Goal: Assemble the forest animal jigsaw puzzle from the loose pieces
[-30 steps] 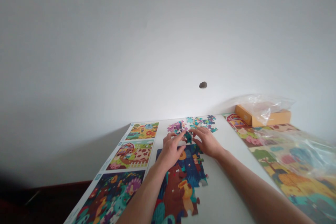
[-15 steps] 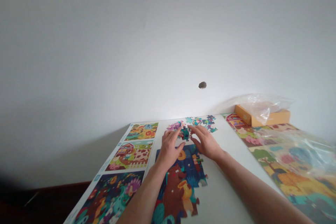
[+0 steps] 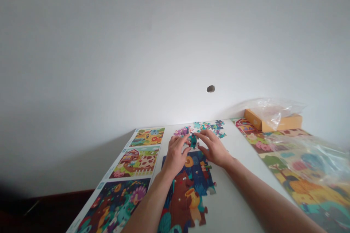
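A small teal jigsaw piece sits between my left hand and my right hand, and fingertips of both hands pinch it just above the white tabletop. Below my hands lies a partly assembled jigsaw puzzle showing a brown bear holding a honey pot on dark blue. Its upper part is hidden by my left hand. Beyond the piece, a loose cluster of pink, purple and teal puzzle pieces lies on the table.
Along the left table edge runs a printed sheet of colourful pictures. To the right lie a large illustrated puzzle sheet partly under clear plastic and an orange cardboard box under a plastic bag. A white wall stands behind.
My fingers have closed in around the teal piece, and my right hand has moved slightly toward it. The piece has stayed at about the same spot between my hands.
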`<state>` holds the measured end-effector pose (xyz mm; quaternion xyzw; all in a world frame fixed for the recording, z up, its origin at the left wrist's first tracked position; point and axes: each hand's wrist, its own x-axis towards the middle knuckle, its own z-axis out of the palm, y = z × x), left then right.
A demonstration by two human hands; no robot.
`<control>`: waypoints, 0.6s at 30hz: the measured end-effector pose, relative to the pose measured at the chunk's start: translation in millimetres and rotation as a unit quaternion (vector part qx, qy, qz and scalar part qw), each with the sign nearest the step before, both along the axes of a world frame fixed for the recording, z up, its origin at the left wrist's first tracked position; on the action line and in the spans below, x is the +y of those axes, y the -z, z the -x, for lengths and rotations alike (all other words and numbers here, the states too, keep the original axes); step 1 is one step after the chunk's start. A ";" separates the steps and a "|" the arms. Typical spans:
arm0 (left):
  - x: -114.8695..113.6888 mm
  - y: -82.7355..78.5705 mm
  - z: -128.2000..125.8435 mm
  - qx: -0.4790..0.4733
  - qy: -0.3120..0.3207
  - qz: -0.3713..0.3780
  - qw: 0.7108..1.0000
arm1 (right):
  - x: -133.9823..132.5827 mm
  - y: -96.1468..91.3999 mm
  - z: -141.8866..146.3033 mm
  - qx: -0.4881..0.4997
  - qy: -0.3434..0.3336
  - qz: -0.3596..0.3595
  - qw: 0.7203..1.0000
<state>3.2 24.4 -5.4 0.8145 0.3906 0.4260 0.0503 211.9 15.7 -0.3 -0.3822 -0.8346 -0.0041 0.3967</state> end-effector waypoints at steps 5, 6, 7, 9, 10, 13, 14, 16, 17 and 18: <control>0.1 -0.1 0.2 -0.004 0.000 -0.008 1.000 | -0.8 -1.7 -0.7 0.001 0.001 0.004 1.000; -0.1 -0.4 0.1 -0.003 -0.001 -0.008 1.000 | -0.9 -2.0 -0.6 0.001 0.002 0.005 1.000; -0.3 -0.8 0.1 0.000 -0.001 -0.009 1.000 | -0.9 -2.1 -0.6 0.001 0.003 0.004 1.000; -0.7 -1.3 0.2 0.005 0.000 -0.007 1.000 | -0.8 -1.9 -0.5 0.001 0.005 0.004 1.000; -0.6 -1.4 0.3 0.006 0.001 -0.005 1.000 | -0.7 -1.8 -0.5 0.001 0.006 0.003 1.000; 0.1 -0.6 0.9 0.007 0.005 0.001 1.000 | -0.9 -1.7 -0.9 0.003 0.008 0.002 1.000; 0.5 -0.3 1.1 0.007 0.005 0.002 1.000 | -1.2 -1.9 -1.1 0.005 0.010 0.003 1.000; 1.0 0.3 1.5 0.008 0.008 0.003 1.000 | -1.7 -2.5 -1.4 0.006 0.014 0.004 1.000; 1.2 0.4 1.6 0.008 0.009 0.003 1.000 | -2.0 -2.9 -1.5 0.006 0.017 0.005 1.000; 1.2 0.4 1.7 0.008 0.010 0.003 1.000 | -2.2 -3.3 -1.6 0.006 0.018 0.006 1.000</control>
